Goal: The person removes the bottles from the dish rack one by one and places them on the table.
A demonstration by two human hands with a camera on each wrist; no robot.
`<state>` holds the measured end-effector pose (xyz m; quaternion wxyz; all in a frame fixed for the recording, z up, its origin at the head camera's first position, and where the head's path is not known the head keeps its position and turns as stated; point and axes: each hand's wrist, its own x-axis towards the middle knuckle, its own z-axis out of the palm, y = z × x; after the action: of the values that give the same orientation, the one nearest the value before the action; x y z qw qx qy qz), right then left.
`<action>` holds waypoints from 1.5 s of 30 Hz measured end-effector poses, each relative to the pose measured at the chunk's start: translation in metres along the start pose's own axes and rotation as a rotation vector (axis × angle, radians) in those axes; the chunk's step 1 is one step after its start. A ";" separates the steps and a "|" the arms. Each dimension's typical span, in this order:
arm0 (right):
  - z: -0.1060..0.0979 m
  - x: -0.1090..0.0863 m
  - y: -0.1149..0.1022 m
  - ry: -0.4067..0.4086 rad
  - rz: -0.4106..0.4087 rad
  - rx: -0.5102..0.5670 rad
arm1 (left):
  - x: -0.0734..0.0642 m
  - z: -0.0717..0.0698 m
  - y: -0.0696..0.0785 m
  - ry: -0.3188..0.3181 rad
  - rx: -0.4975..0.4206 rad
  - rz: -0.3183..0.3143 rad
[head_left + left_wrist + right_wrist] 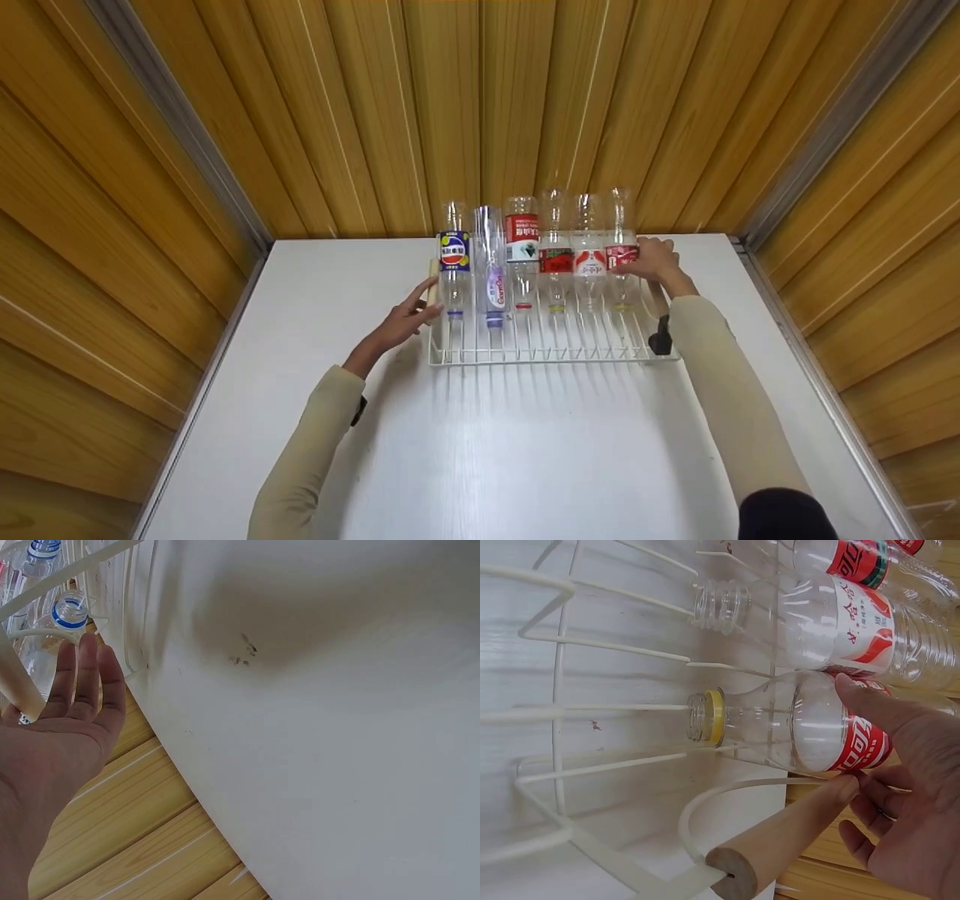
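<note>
A white wire rack [555, 362] holds a row of empty plastic bottles, necks down toward the person. At the right end, my right hand [651, 259] pinches a clear bottle with a red label [859, 742] between thumb and fingers. Its neck, with a yellow ring, lies between the wires, and the rack's wooden handle [772, 844] is beside the fingertips. My left hand [405, 322] is at the rack's left side, fingers extended by the left wooden handle [16, 679]. Close to those fingertips is a bottle neck with a blue ring [70, 611].
Between the end bottles stand a bottle with a purple label [496, 287], a red-and-white one [523, 238] and others. The rack is on a white table [480, 450], near its back edge. Wood-patterned walls [450, 112] rise behind and at both sides.
</note>
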<state>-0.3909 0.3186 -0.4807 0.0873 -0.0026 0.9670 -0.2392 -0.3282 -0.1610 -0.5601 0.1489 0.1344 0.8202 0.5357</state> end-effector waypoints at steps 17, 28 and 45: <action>0.002 -0.003 -0.001 0.031 0.073 0.108 | -0.002 0.003 0.000 -0.002 0.001 0.008; 0.005 0.001 0.000 0.069 0.081 0.253 | -0.004 0.006 0.002 0.018 0.019 0.031; 0.003 0.006 -0.007 0.203 0.141 0.618 | -0.004 0.008 0.003 0.028 0.027 0.011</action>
<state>-0.3964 0.3113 -0.4809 0.0035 0.1147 0.8502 -0.5138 -0.3210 -0.1551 -0.5597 0.1324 0.1335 0.8286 0.5273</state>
